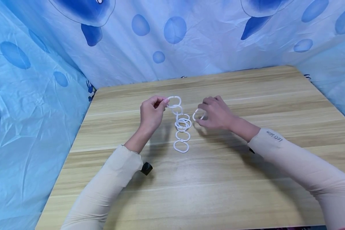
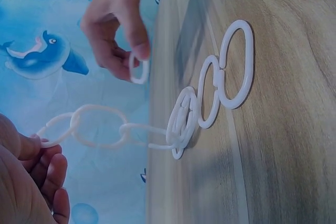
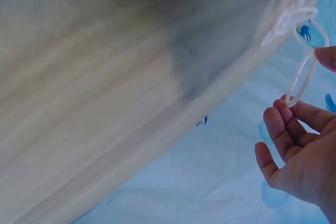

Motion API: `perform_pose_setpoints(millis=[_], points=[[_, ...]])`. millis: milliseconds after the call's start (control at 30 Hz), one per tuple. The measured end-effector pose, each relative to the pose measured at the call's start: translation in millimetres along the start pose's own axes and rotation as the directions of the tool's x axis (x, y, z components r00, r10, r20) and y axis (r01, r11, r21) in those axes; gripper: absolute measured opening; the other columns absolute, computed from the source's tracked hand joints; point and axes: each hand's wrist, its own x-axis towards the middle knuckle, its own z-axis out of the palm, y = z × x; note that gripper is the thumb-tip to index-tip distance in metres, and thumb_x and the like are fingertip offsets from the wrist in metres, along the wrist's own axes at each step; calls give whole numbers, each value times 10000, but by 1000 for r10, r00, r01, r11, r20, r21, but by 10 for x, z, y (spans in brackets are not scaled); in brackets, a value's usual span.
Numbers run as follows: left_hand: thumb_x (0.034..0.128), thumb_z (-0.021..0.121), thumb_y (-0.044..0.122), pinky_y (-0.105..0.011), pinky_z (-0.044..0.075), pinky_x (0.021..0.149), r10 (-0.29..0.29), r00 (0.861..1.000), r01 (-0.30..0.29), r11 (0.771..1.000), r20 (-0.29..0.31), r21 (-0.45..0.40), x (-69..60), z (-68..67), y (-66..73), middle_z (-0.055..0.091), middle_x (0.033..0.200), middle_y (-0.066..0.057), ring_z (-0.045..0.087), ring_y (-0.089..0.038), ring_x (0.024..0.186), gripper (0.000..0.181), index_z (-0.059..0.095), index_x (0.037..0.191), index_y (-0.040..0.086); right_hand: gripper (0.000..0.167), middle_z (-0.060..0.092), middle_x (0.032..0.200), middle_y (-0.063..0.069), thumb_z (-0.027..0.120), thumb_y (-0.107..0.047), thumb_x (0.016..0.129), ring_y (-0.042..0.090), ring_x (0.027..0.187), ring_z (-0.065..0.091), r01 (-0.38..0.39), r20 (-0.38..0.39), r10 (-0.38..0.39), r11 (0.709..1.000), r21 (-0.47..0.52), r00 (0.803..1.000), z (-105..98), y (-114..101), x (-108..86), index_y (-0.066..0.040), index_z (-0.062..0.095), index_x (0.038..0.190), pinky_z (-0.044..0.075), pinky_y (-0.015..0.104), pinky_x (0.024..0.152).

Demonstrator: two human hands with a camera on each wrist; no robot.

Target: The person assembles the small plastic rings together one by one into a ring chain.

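Observation:
A chain of white plastic rings (image 1: 182, 136) runs up from the table, its lower rings flat and the middle ones bunched together. Between thumb and fingers, my left hand (image 1: 151, 113) pinches the chain's top ring (image 1: 180, 101), so the upper rings hang raised, as the left wrist view also shows. My right hand (image 1: 217, 114) pinches another white ring (image 1: 194, 115) just right of the chain. In the right wrist view that ring (image 3: 294, 93) sits between thumb and fingertips of the right hand (image 3: 304, 153); whether it is linked to the chain I cannot tell.
The wooden table (image 1: 172, 198) extends around the rings on all sides. Blue curtains (image 1: 112, 57) with printed whales and bubbles stand behind it and at both sides. A black object (image 1: 146, 168) shows at the left sleeve's cuff.

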Motion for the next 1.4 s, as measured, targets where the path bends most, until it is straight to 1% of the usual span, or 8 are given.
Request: perform_pose_setpoints(millis=[333,500,600,800,933,1067,1233,1400], points=[[914,671,188,-195,434,562,3,999,-3,1000,34,17,4,6,-18,656,816,-68,557,-130,691,158,722,920,38,414,620,847,67,757,-357,759,222,789,552,-2,-88,15,990,144,996,-173,54,107,-43,706,1026,363,424,703],[918,664,176,-206,418,550,2,998,-3,1000,68,21,-6,19,-26,654,817,-89,546,-136,682,149,726,913,40,351,602,791,37,786,-276,733,180,724,538,69,-198,-15,960,270,980,-235,56,187,-39,711,982,394,370,668],[917,666,167,-204,430,569,15,996,-17,1000,89,20,-8,33,-43,654,819,-86,542,-125,681,151,724,902,29,336,596,779,29,798,-247,726,153,720,532,119,-230,-43,937,328,972,-267,42,232,-35,713,972,423,329,659],[900,683,157,-201,452,603,56,992,-57,998,116,2,-5,61,-65,664,817,-128,541,-112,674,158,726,890,5,314,596,800,6,794,-227,731,139,744,526,147,-219,-63,908,393,974,-282,-13,283,-53,717,981,421,303,679],[896,687,159,-202,432,583,55,989,-55,998,134,-2,-13,73,-59,655,788,-116,529,-112,669,137,734,888,31,279,607,813,2,777,-201,740,157,751,533,176,-216,-92,894,413,972,-266,-53,310,-62,717,975,422,321,678],[893,691,161,-206,407,564,59,986,-61,998,153,9,-27,86,-50,648,770,-108,515,-110,664,126,742,902,47,297,613,831,3,773,-206,738,135,761,522,179,-192,-107,895,410,975,-271,-87,317,-57,717,989,418,322,670],[890,694,148,-200,411,571,62,985,-69,997,160,39,-43,99,-48,646,766,-60,523,-102,676,116,748,916,48,336,597,833,3,788,-253,744,128,755,502,149,-116,-111,908,392,987,-292,-129,315,-55,712,1005,390,314,688],[876,699,103,-189,430,598,78,984,-84,996,163,34,-46,104,-54,675,819,-83,546,-100,701,110,751,931,23,306,586,799,26,777,-272,756,133,715,485,133,-55,-121,917,377,991,-283,-155,319,-64,714,971,383,310,659]])
